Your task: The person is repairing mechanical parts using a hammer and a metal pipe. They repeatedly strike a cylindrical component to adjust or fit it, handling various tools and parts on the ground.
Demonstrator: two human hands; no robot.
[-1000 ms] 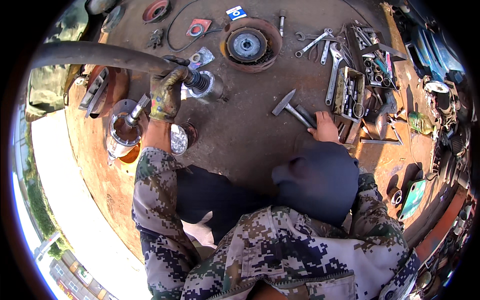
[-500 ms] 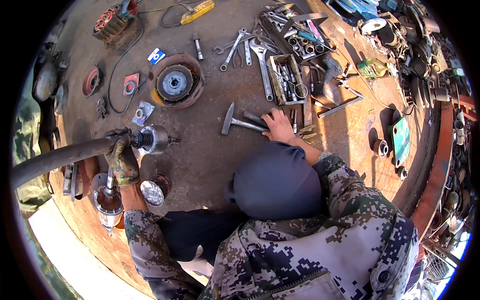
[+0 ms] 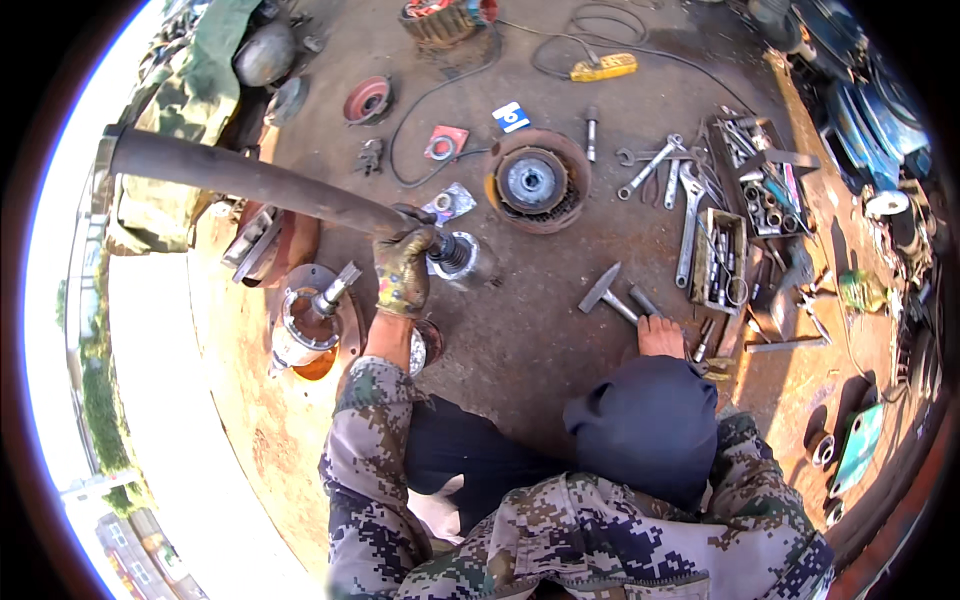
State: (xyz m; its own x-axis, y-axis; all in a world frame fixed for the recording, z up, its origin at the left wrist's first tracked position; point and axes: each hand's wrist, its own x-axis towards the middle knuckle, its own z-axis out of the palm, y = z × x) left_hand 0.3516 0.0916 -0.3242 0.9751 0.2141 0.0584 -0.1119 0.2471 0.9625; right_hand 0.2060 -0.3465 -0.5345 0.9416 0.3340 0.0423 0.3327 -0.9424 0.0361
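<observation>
My gloved left hand [image 3: 403, 268] is closed around the lower end of a long dark pipe [image 3: 255, 183], which slants up to the left. Just beyond that hand, a ribbed black collar [image 3: 451, 253] joins a silver cylindrical part [image 3: 472, 266] at the pipe's end. My bare right hand [image 3: 661, 338] rests on the ground beside my knee, its fingers bent over the end of a short steel bar [image 3: 642, 298]. A hammer [image 3: 603, 291] lies against the same hand, handle end by the fingers. The right palm is hidden.
Left of my arm stands a metal housing [image 3: 303, 335] with a shaft in it. Ahead sits a round drum [image 3: 538, 180]. Wrenches [image 3: 690, 215] and socket boxes [image 3: 722, 262] lie right. A cable with a yellow control box [image 3: 603, 67] crosses the far ground.
My view has swung left, so the scene sits farther right. The pipe's far end now shows, angled higher. My right hand's fingers have drawn together by the bar and hammer handle.
</observation>
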